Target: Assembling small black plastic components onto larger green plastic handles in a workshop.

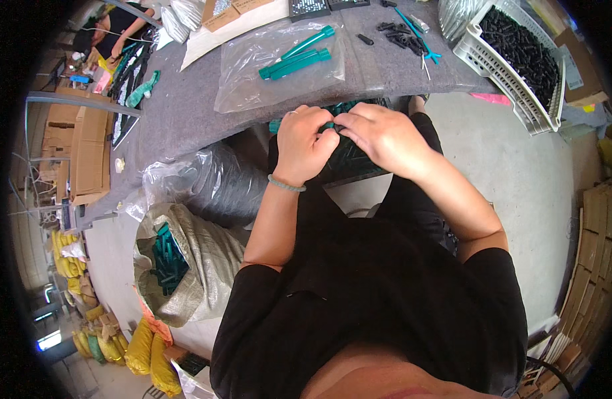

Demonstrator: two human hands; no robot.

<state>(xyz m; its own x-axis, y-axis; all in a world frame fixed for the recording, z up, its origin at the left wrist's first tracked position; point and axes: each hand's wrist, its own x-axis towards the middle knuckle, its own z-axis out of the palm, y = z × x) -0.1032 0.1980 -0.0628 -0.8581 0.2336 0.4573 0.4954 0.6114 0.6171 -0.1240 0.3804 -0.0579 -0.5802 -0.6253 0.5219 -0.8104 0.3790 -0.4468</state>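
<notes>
My two hands meet above my lap, close to the table's front edge. A green plastic tube [274, 126] is gripped in my left hand [303, 143], its end sticking out past the knuckles. The fingers of my right hand [384, 136] pinch a small dark piece [338, 127] at the other end of the tube, mostly hidden by the fingertips. Below the hands, a dark tray [349, 174] of green and black parts rests at my lap. On the table ahead, several longer green tubes [296, 63] lie on a clear plastic bag [239, 86].
Loose black parts [402, 38] lie on the grey cloth-covered table [179, 120]. A white crate [515, 100] of black parts stands at far right. A woven sack [199, 266] of green tubes stands at left, beside a plastic bag [216, 183]. Another person [123, 30] works at far left.
</notes>
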